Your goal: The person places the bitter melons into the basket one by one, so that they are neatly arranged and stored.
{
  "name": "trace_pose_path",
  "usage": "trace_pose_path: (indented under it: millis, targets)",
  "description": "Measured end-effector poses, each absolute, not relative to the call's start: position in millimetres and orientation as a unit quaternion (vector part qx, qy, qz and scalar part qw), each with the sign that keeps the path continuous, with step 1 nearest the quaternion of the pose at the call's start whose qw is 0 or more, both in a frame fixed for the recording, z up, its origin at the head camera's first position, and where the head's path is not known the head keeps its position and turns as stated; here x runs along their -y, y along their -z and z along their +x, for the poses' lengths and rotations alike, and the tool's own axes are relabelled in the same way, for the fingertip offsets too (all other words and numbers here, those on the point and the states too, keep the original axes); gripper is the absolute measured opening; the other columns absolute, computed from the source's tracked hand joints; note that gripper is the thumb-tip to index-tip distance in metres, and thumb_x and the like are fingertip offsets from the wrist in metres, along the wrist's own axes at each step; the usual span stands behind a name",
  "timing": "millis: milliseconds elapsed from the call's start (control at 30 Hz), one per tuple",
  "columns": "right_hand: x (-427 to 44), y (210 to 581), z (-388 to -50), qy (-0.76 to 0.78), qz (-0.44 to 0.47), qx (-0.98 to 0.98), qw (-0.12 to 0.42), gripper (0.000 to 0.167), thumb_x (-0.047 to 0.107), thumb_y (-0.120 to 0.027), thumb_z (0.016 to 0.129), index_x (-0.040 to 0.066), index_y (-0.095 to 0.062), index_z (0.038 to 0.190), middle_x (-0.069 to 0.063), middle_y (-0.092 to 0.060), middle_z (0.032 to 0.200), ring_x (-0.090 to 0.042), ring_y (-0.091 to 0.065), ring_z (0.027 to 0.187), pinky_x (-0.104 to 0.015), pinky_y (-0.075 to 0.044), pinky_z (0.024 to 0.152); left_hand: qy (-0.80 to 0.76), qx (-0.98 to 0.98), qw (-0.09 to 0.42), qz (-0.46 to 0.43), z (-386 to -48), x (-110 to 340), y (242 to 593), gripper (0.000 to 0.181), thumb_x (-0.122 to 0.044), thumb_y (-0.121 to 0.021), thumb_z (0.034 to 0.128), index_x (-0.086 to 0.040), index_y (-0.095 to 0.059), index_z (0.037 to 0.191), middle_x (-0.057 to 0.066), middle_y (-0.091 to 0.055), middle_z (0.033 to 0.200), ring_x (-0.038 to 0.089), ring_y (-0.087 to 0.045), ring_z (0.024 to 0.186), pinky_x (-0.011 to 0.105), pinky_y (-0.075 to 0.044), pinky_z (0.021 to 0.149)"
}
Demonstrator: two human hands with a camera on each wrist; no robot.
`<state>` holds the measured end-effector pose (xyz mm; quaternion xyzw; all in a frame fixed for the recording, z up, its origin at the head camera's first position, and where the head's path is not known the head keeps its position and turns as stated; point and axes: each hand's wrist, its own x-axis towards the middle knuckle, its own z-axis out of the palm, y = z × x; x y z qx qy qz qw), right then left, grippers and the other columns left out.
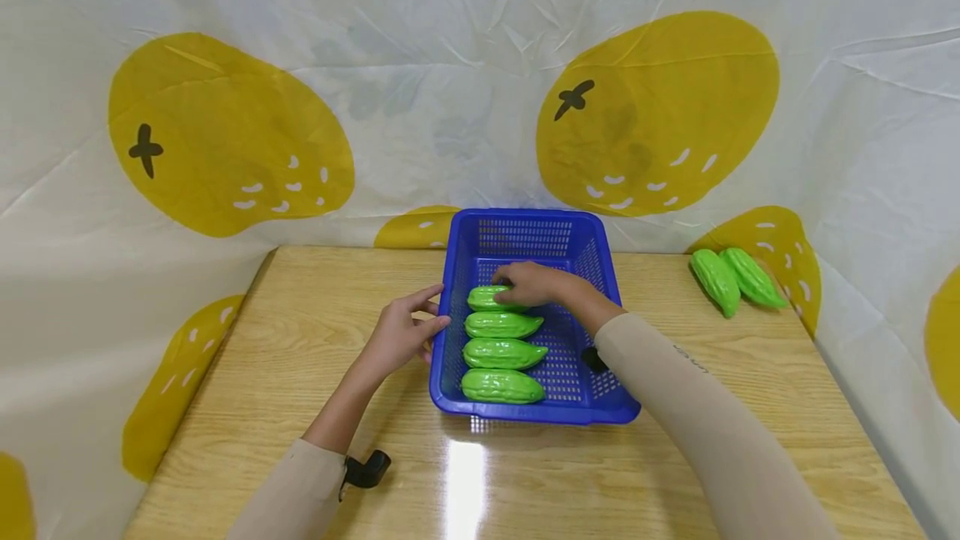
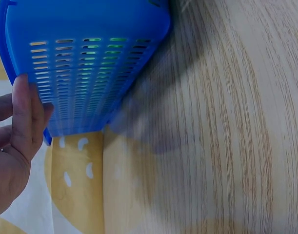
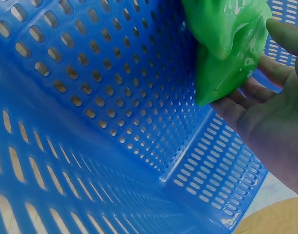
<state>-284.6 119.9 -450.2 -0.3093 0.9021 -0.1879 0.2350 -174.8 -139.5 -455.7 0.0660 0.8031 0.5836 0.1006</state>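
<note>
1. Right grip is wrapped around the farthest green gourd in the blue basket.
2. Left grip touches the basket's rim, fingers apart.
3. Three gourds lined up beside it, two other gourds on the counter.

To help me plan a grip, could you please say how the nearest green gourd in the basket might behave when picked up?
The green gourd may slip, given its glossy skin; it could roll, being rounded, and seems stiff, showing no sag.

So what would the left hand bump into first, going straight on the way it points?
The basket, most likely: the left hand seems to touch its rim, though depth is hard to judge.
</note>
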Motion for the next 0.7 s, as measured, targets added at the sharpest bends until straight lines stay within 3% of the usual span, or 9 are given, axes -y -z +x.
trace_pose_path:
  millis: [467, 700]
  targets:
    - [-136.1, 430.0, -284.7, 0.255, -0.317, -0.888, 0.214, 0.046, 0.023, -0.061, 0.105, 0.001, -0.055, 0.144, -0.022, -0.059, 0.145, -0.038, -0.058, 0.132, -0.05, -0.054, 0.112, -0.586, -0.8, 0.104, 0.068, -175.9, 138.9, 454.2, 0.059, -0.005, -0.071, 0.0971, -0.007, -0.051, 0.153, 0.022, -0.067, 0.114, 0.017, -0.067, 0.058, 0.07, -0.059, 0.061]
    - [-150.8, 403.3, -280.2, 0.279, -0.3, -0.894, 0.179, 0.044, 0.024, -0.063, 0.104, 0.007, -0.056, 0.144, -0.016, -0.063, 0.14, -0.038, -0.059, 0.13, -0.052, -0.055, 0.109, -0.587, -0.8, 0.109, 0.066, -175.4, 139.3, 454.1, 0.06, -0.005, -0.071, 0.0972, -0.007, -0.05, 0.153, 0.021, -0.067, 0.114, 0.019, -0.068, 0.06, 0.069, -0.06, 0.061]
